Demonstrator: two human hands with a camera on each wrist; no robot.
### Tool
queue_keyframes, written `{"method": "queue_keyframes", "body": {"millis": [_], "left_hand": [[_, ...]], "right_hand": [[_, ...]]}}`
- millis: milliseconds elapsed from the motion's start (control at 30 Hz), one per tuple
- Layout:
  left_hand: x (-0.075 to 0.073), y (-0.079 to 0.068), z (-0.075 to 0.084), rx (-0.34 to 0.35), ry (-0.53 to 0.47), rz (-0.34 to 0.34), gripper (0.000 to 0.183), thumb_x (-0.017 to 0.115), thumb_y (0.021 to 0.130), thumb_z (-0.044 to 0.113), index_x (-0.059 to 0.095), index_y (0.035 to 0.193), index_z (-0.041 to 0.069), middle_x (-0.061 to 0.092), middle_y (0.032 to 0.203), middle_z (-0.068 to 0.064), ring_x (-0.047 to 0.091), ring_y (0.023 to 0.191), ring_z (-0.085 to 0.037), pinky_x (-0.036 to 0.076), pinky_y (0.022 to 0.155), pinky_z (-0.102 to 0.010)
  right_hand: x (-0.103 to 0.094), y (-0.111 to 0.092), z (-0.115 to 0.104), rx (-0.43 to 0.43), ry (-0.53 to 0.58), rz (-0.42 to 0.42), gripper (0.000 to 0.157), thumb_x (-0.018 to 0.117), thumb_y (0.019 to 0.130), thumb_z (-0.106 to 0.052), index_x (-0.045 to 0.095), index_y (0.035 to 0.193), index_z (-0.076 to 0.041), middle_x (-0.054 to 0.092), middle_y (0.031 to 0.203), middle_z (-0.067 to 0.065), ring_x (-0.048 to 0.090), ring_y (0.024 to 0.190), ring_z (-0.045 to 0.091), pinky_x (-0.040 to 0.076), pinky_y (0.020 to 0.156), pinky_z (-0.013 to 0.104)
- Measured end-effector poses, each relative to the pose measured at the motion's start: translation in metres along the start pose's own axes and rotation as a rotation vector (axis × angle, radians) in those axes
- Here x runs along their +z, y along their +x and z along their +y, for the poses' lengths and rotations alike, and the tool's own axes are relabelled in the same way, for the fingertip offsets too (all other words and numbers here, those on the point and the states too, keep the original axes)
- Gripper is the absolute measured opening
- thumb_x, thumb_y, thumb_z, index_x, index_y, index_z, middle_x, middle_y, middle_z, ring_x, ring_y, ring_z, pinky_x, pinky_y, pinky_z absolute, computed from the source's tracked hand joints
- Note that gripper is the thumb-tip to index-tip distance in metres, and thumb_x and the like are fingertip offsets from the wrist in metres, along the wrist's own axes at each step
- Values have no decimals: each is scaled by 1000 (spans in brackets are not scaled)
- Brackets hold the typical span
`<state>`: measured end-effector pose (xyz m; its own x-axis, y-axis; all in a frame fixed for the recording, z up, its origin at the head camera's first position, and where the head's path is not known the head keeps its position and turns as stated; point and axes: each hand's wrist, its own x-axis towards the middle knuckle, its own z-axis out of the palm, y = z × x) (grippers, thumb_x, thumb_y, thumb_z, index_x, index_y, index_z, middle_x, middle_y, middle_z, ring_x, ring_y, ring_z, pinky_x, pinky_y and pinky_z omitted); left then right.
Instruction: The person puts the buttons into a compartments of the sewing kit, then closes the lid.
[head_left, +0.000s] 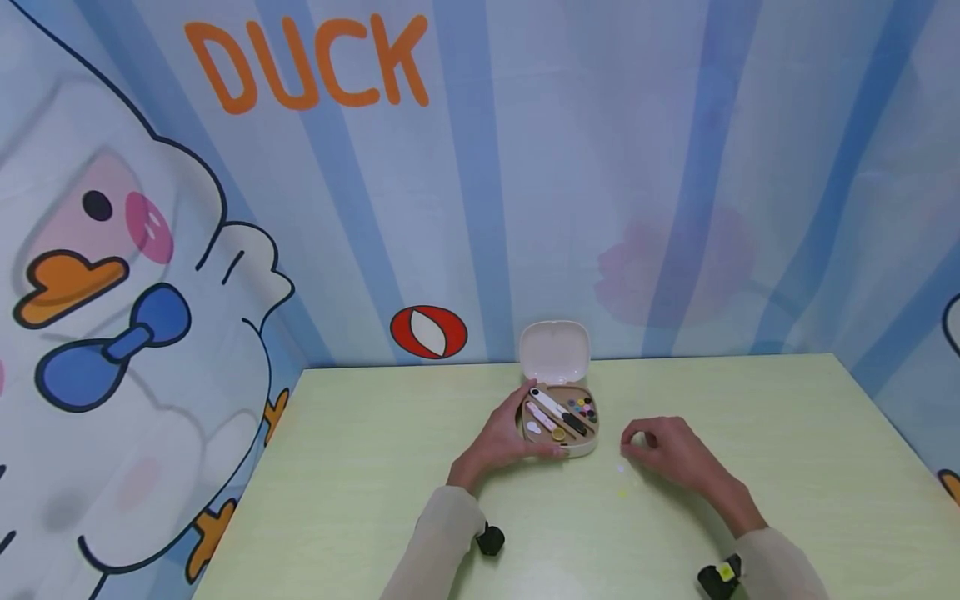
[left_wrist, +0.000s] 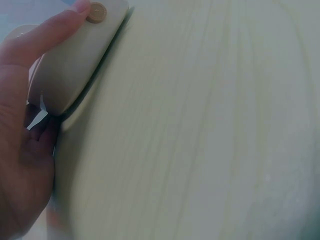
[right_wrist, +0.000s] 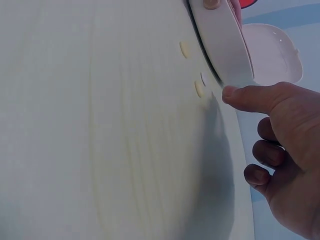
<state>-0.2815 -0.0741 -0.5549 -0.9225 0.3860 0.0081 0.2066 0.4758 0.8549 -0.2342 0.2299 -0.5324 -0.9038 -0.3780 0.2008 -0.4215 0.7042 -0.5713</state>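
A small pale case point(head_left: 582, 448) with its lid point(head_left: 556, 351) raised stands toward the table's far edge. Inside lie a white-and-black pen-like tool point(head_left: 558, 410), a pink tool point(head_left: 541, 416), white round pieces point(head_left: 533, 427) and several coloured round pieces point(head_left: 582, 407). My left hand point(head_left: 497, 433) grips the case from its left side, the thumb by a brown round clasp point(left_wrist: 97, 12). My right hand point(head_left: 671, 450) hovers right of the case, thumb and forefinger tips close together; whether a tiny thing sits between them is hidden. Small flat pieces point(right_wrist: 185, 49) lie on the table near the case.
The pale wooden table point(head_left: 360, 500) meets a printed cloth backdrop point(head_left: 555, 167) behind the case. On each wrist sits a black camera, the left one point(head_left: 491, 540) and the right one point(head_left: 720, 577).
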Motion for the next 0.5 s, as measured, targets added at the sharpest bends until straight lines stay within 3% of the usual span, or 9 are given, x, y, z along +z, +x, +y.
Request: {"method": "queue_keyframes", "body": {"millis": [500], "left_hand": [[-1,1,-2,9,1,1,122,95,70,52,24,166,30,33,166,1,32,151,-23,31,120,-53]], "right_hand": [[2,26,-10,45,25,58,5,80,91,-10,78,95,-11,38,58,-7,35,57,9,30,54,26]]}}
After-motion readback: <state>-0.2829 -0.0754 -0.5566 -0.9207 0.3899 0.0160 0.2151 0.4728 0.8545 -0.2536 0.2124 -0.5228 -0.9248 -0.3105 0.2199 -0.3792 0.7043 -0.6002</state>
